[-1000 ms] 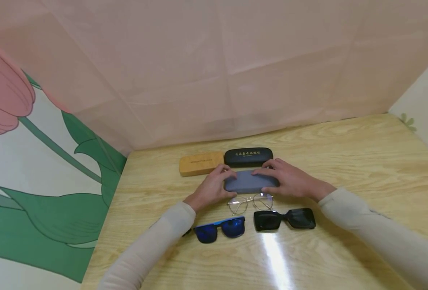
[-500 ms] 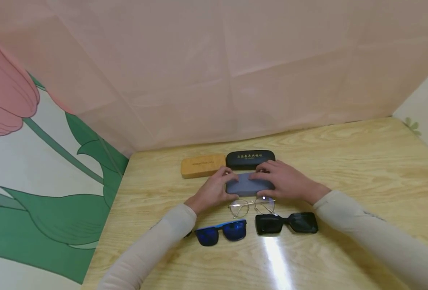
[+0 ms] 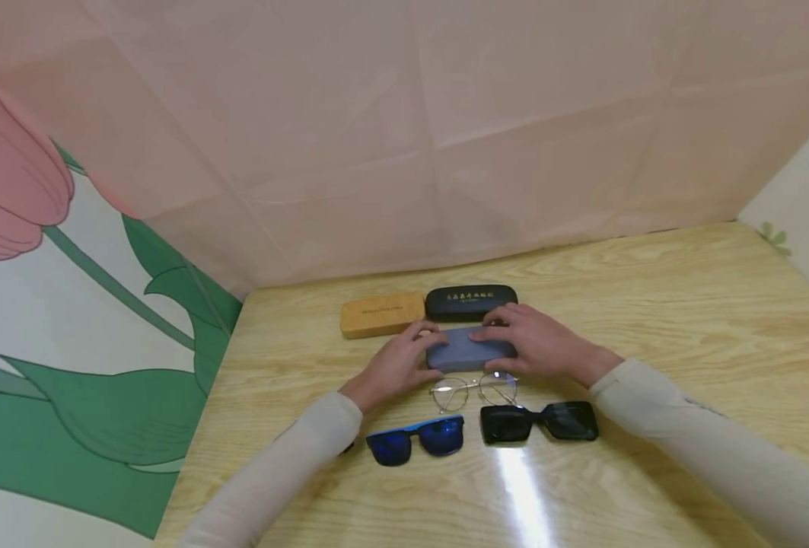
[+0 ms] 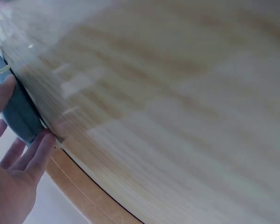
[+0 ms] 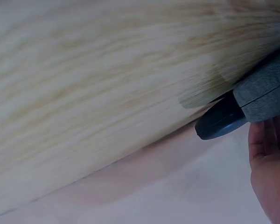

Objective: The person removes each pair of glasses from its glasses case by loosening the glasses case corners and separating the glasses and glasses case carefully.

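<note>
On the wooden table, a grey-blue glasses case point(image 3: 471, 352) lies closed between my two hands in the head view. My left hand point(image 3: 397, 365) holds its left end, thumb on the near side and fingers on the far side. At the right end my right hand point(image 3: 537, 342) grips it with the thumb at the near edge and a finger on the lid. The right wrist view shows the case's seam point(image 5: 266, 95) above my fingers. Just in front of the case lie thin-framed round eyeglasses point(image 3: 476, 390).
Behind the grey-blue case, a tan glasses case point(image 3: 382, 315) and a black one point(image 3: 471, 303) with gold lettering sit side by side. Nearer lie blue-lensed sunglasses point(image 3: 415, 440) and black sunglasses point(image 3: 539, 422). A pink cloth point(image 3: 445, 152) hangs along the table's back edge.
My right hand has shifted slightly left along the grey-blue case, its thumb farther in. My left hand has barely moved. The other glasses and cases stay in place.
</note>
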Motion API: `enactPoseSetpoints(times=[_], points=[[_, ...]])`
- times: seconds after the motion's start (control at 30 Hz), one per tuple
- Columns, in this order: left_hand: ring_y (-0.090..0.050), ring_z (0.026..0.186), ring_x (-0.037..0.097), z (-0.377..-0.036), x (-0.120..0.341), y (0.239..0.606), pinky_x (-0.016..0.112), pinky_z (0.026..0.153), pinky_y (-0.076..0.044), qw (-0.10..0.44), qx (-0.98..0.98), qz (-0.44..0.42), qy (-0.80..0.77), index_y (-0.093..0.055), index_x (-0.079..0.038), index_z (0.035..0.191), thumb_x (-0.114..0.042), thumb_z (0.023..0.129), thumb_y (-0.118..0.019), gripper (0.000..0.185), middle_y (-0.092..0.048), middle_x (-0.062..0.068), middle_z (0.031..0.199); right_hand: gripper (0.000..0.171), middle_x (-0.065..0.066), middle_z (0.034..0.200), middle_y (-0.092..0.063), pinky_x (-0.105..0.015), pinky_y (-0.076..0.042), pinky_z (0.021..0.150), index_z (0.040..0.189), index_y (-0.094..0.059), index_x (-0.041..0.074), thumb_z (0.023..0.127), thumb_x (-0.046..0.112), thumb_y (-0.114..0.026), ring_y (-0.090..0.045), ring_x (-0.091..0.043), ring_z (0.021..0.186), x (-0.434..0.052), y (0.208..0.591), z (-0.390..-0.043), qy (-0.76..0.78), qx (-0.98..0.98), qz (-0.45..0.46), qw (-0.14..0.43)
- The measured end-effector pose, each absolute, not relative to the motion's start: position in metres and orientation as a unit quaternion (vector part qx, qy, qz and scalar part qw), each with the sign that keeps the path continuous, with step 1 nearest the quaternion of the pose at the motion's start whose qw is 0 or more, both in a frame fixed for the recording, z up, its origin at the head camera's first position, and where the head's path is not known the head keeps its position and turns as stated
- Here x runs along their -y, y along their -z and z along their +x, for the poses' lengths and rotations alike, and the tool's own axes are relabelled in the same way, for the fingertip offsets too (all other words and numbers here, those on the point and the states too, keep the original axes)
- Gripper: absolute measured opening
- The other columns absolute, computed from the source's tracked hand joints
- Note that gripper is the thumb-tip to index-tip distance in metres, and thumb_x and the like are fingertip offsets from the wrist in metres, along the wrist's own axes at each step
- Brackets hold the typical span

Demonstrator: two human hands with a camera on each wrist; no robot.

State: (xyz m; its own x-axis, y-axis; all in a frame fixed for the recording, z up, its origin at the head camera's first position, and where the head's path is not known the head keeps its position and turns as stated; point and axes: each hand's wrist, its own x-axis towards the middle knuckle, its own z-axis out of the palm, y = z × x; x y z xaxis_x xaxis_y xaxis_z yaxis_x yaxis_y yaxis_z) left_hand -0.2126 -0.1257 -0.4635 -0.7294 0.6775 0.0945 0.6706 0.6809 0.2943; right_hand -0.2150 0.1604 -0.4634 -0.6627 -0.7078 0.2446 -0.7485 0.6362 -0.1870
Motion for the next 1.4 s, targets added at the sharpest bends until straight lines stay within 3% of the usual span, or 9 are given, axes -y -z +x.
enactPoseSetpoints(times=[0.17, 0.33, 0.53, 1.13, 1.4], points=[[-0.063, 0.115, 0.019, -0.21, 0.136, 0.468, 0.032, 0.099, -0.054, 0.009, -0.921, 0.351, -0.171, -0.056, -0.02, 0.138, -0.03, 0.087, -0.078, 0.056, -0.055, 0.002, 0.135, 0.054, -0.01, 0.123, -0.064, -0.048, -0.049, 0.096, 0.131, -0.066, 0.024, 0.083, 0.047, -0.077, -0.059, -0.026, 0.109, -0.17, 0.464, -0.211, -0.142, 0.9, 0.402, 0.089], [-0.063, 0.113, 0.018, -0.207, 0.145, 0.469, 0.033, 0.101, -0.052, 0.018, -0.928, 0.337, -0.16, -0.066, -0.014, 0.125, -0.032, 0.088, -0.076, 0.042, -0.065, 0.002, 0.123, 0.052, -0.009, 0.121, -0.065, -0.049, -0.048, 0.095, 0.129, -0.067, 0.025, 0.082, 0.045, -0.078, -0.059, -0.027, 0.109, -0.184, 0.468, -0.208, -0.145, 0.9, 0.397, 0.106], [-0.061, 0.116, 0.016, -0.203, 0.149, 0.469, 0.033, 0.104, -0.049, 0.022, -0.925, 0.353, -0.136, -0.075, -0.014, 0.111, -0.032, 0.093, -0.071, 0.026, -0.068, 0.001, 0.119, 0.052, -0.008, 0.12, -0.066, -0.05, -0.048, 0.094, 0.129, -0.067, 0.026, 0.082, 0.043, -0.079, -0.06, -0.027, 0.109, -0.201, 0.472, -0.204, -0.141, 0.905, 0.385, 0.116], [-0.055, 0.127, 0.018, -0.198, 0.153, 0.469, 0.035, 0.112, -0.043, 0.048, -0.929, 0.342, -0.134, -0.071, -0.016, 0.12, -0.034, 0.095, -0.068, 0.031, -0.061, 0.003, 0.131, 0.055, -0.01, 0.121, -0.065, -0.051, -0.049, 0.086, 0.128, -0.067, 0.025, 0.077, 0.033, -0.085, -0.06, -0.03, 0.107, -0.257, 0.471, -0.188, -0.139, 0.91, 0.361, 0.148], [-0.053, 0.128, 0.018, -0.2, 0.154, 0.472, 0.035, 0.113, -0.042, 0.053, -0.927, 0.344, -0.141, -0.071, -0.018, 0.121, -0.034, 0.095, -0.067, 0.031, -0.06, 0.002, 0.133, 0.057, -0.012, 0.125, -0.063, -0.052, -0.047, 0.089, 0.129, -0.066, 0.023, 0.075, 0.026, -0.086, -0.058, -0.033, 0.112, -0.277, 0.47, -0.184, -0.14, 0.916, 0.344, 0.15]])
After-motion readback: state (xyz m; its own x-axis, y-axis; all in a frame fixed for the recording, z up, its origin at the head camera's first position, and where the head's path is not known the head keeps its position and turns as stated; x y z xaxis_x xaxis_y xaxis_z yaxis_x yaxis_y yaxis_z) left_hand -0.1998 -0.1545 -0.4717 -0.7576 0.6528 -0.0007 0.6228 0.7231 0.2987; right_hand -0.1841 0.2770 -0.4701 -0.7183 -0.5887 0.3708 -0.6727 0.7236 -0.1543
